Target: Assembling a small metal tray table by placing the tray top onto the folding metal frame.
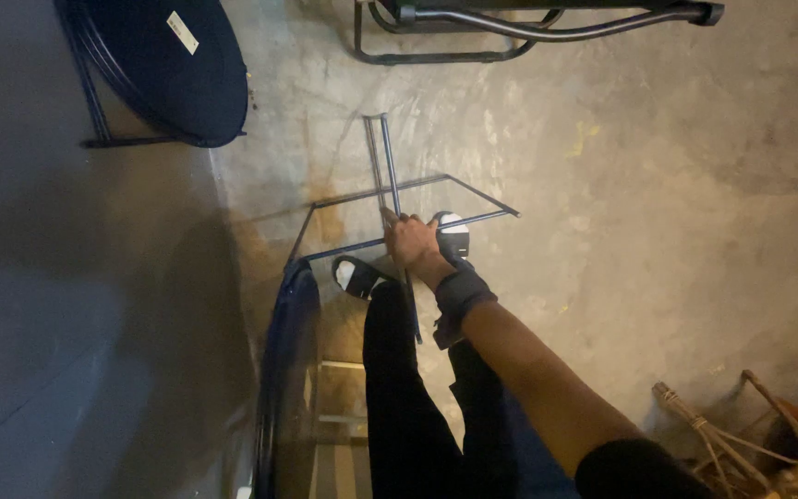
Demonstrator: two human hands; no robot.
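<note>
Right hand (411, 242), wrist strapped in a dark band, fingers closed around a thin metal leg frame (390, 199) of a folding table. Left hand out of view. Black trousers and two black-and-white shoes (358, 275) stand on the concrete floor (648, 203) just beside the frame. Frame's long bar runs away from the person, far end pointing toward the top of view; cross rails lie square to it. Round blue tabletop (288, 370) on edge at near left. Farther off: another dark round table (173, 69) at left, black tubular chair base (473, 32) beyond.
</note>
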